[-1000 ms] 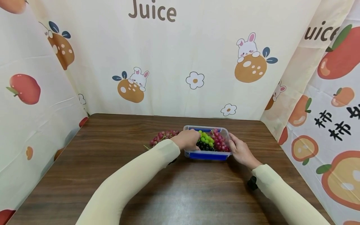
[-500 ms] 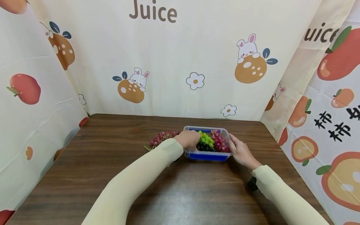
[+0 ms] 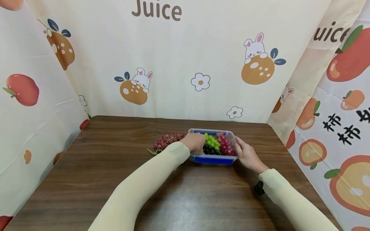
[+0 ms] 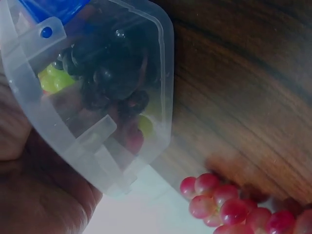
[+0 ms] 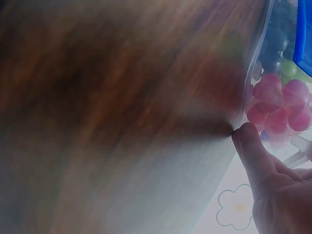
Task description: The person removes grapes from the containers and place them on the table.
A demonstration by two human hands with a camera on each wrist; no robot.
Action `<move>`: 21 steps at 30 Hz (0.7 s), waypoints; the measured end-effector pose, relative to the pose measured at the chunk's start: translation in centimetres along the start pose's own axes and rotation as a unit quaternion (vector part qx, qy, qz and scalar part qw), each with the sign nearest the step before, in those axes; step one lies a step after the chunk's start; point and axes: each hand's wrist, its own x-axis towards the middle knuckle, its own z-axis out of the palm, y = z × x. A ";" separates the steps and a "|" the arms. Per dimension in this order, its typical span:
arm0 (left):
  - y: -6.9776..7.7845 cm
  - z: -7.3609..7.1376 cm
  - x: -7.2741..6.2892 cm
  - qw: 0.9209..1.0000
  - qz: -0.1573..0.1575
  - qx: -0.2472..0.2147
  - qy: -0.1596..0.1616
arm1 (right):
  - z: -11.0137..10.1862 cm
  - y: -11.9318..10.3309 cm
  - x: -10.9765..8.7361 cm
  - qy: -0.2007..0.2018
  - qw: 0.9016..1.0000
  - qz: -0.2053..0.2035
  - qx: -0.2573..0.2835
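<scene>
A clear plastic food box (image 3: pixel 214 157) with blue parts stands on the table near the far edge. Inside lie green grapes (image 3: pixel 212 141), black grapes (image 3: pixel 212 149) and red grapes (image 3: pixel 226 144). My left hand (image 3: pixel 194 142) reaches over the box's left end, fingers bent down inside and hidden from view. In the left wrist view, the palm (image 4: pixel 48 195) is beside the box's clear wall, dark grapes showing through. My right hand (image 3: pixel 247 154) rests against the right end, thumb and fingers at the wall. The right wrist view shows its extended fingers (image 5: pixel 251 141) touching the wall.
Another bunch of red grapes (image 3: pixel 164 141) lies on the dark wooden table (image 3: pixel 185 199) left of the box, partly behind the left forearm. A fruit-patterned curtain (image 3: pixel 173 64) hangs behind the table and at both sides.
The left forearm and wrist have shifted slightly right, with the hand staying at the box's left end. The right hand, the box and the grapes look the same.
</scene>
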 end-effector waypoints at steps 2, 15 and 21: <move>0.0 0.1 0.1 1.000 -0.004 -0.006 -0.003 | 0.0 -0.1 0.0 -0.007 1.000 0.010 0.005; 0.0 0.4 0.0 1.000 0.004 -0.028 0.002 | 0.0 -0.3 0.1 -0.011 1.000 0.017 0.016; -0.2 0.1 0.1 0.999 0.011 -0.028 0.020 | -0.1 -0.4 0.2 -0.015 1.000 0.020 0.019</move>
